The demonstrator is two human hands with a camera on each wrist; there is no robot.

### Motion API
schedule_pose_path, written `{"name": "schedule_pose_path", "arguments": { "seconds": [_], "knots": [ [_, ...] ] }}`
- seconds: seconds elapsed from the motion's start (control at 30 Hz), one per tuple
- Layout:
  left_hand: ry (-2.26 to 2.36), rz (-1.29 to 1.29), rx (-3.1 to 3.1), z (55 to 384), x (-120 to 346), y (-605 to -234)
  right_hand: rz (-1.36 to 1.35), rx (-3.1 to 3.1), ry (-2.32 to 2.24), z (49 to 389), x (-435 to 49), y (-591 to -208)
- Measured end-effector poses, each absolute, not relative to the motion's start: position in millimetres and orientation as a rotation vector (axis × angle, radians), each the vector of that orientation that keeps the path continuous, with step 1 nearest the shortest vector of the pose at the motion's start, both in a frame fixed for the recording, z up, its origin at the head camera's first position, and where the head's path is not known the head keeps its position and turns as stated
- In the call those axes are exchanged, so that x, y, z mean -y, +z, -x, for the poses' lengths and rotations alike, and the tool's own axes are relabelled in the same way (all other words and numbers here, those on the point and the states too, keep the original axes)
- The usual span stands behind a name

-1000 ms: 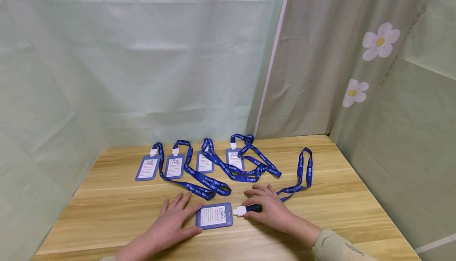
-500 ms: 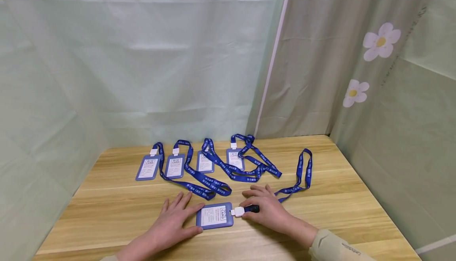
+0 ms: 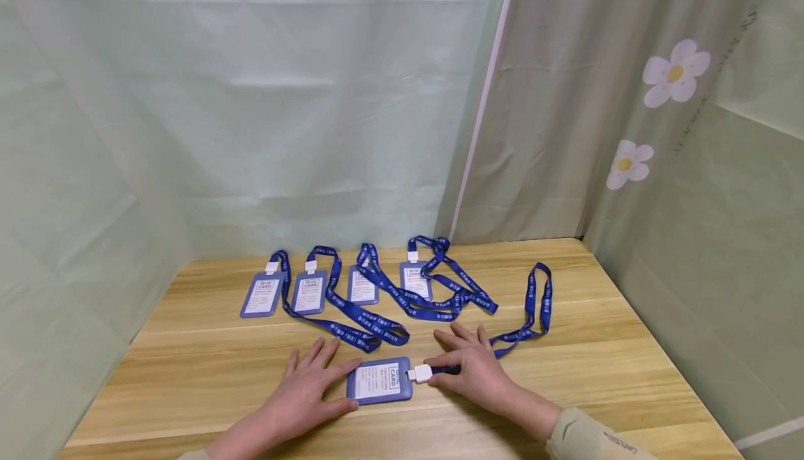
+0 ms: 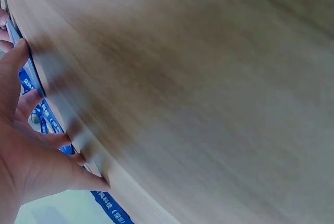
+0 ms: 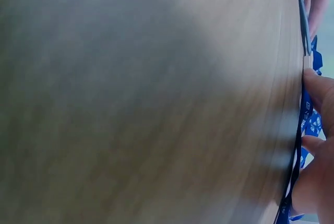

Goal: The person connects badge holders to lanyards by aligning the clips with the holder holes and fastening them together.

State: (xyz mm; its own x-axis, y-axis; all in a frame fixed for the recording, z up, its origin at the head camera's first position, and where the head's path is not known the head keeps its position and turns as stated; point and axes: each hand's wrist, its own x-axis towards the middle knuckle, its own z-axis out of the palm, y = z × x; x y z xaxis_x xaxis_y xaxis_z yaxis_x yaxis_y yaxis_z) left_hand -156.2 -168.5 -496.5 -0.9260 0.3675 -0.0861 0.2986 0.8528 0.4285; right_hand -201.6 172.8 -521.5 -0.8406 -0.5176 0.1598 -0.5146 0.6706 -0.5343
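A blue badge holder (image 3: 380, 380) with a white ID card lies flat on the table, its slotted end to the right. My left hand (image 3: 300, 394) rests spread at its left end, index finger near the far corner and thumb at the near corner. My right hand (image 3: 480, 374) pinches the white clip (image 3: 423, 373) of a blue lanyard (image 3: 530, 306) between thumb and index finger. The clip's narrow tip meets the holder's slot; whether it passes through is too small to tell. In the right wrist view, the thumb (image 5: 317, 85) presses beside the clip.
Behind the hands lie several blue badge holders, such as the leftmost one (image 3: 262, 295), with lanyards attached. Their straps, including one strap (image 3: 370, 327), sprawl toward the middle of the wooden table (image 3: 207, 348). A pale curtain (image 3: 314, 132) hangs along the table's back.
The right hand has moved the clip slightly left, from just apart from the holder to its slot. Its other fingers have shifted a little. The left hand and holder have stayed nearly still.
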Motion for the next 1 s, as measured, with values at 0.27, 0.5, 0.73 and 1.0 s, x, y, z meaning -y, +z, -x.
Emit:
{"name": "schedule_pose_path", "arguments": {
  "seconds": [0.27, 0.5, 0.73, 1.0],
  "knots": [
    [0.618, -0.512, -2.884, 154.8, 168.7, -500.1, 0.914, -2.818, -0.931, 199.4, -174.9, -520.6],
    [0.624, -0.508, -2.89, 154.7, 167.6, -500.7, 0.903, -2.815, -0.97, 198.9, -174.5, -522.2],
    [0.637, -0.516, -2.871, 154.4, 167.0, -498.5, 0.886, -2.822, -0.979, 200.2, -173.4, -523.6],
    [0.634, -0.505, -2.845, 155.8, 167.1, -498.6, 0.854, -2.822, -0.97, 200.9, -171.9, -523.3]
  ]
}}
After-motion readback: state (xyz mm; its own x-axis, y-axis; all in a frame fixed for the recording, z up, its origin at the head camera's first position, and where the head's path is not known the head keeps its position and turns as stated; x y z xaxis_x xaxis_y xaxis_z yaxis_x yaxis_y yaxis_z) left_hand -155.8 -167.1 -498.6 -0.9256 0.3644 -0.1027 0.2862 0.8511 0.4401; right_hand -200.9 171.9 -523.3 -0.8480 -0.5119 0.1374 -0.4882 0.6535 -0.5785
